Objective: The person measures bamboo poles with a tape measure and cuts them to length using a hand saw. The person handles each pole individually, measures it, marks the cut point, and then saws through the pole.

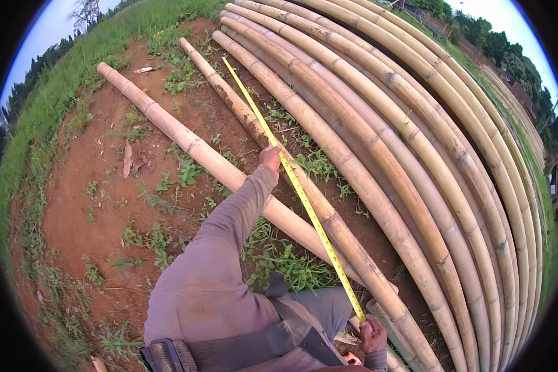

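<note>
A yellow tape measure (308,209) is stretched straight along a bamboo pole (344,234), its far tip lying out past my left hand. My left hand (270,158), arm reaching forward, is closed at the blade's edge, over the pole. Close to my body at the lower right, my right hand (373,335) pinches the near end of the blade. Just below it shows a small orange and black object (351,358), partly cut off; I cannot make out whether it is the tape's case. Another bamboo pole (211,158) passes at an angle under my left arm.
Many long bamboo poles (409,124) lie side by side to the right, curving away in the view. Red soil (93,204) with weeds (291,266) spreads to the left, bordered by tall grass (25,180). A strap with a buckle (164,356) crosses my body.
</note>
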The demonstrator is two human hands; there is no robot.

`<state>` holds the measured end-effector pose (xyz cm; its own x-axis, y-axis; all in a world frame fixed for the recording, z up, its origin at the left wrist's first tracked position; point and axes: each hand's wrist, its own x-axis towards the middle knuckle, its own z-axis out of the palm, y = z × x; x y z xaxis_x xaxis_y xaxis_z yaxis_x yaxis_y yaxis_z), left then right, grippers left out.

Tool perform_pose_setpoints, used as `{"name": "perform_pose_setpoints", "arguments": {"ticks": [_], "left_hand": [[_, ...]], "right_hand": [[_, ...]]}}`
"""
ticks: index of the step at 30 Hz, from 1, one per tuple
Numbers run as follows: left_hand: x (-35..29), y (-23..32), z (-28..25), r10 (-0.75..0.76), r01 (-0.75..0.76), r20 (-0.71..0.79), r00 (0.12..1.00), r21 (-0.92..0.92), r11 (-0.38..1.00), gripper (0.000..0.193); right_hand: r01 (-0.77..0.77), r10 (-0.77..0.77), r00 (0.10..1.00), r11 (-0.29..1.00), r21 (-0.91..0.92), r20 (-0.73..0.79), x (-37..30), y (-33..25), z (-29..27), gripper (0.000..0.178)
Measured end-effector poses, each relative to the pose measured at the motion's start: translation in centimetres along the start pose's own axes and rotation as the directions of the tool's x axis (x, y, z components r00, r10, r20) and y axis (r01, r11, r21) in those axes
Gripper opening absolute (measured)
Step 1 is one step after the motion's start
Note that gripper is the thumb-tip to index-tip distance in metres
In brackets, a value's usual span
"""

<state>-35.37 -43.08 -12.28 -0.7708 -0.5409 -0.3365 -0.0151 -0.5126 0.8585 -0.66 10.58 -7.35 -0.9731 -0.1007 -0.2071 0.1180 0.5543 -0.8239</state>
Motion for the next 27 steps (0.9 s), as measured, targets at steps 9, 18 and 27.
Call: {"name": "perform_pose_setpoints", "arguments": {"ticks": [9,18,27], "left_hand": [[4.1,7.6,-5.9,0.544,-0.472,-0.064,0.837,0.42,0.775,0.047],[-13.2,-6.0,-23.7,0.551,-0.179,0.18,0.815,0.982,-0.055,0.067],[-13.7,-5.4,-24.3,0.187,-0.15,0.192,0.963,0.965,-0.215,0.093]], "right_hand": [[0.176,-0.181,0.983,0.959,0.223,0.002,4.7,-6.0,4.7,0.033],[0.188,-0.242,0.963,0.918,0.348,0.121,23.3,-17.2,15.0,0.033],[0.052,-0.129,0.967,0.945,0.322,0.219,36.9,-29.7,25.7,0.039]]}}
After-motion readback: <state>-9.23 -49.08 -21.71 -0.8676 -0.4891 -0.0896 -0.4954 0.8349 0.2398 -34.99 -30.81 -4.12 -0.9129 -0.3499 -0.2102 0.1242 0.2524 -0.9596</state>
